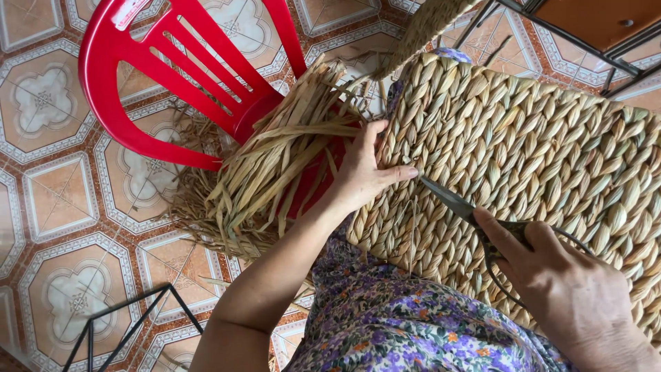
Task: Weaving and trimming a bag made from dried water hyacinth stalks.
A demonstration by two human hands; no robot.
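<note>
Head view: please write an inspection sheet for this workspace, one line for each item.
Surface: patterned tiled floor.
Job's things: woven basket on the lap; scissors, tip at the weave.
Clutter: dried fibre bundle on red plastic chair.
Grippers: left hand presses the weave; right hand holds the scissors.
Cables: nothing seen.
Surroundings: black metal frame lower left; another frame top right.
</note>
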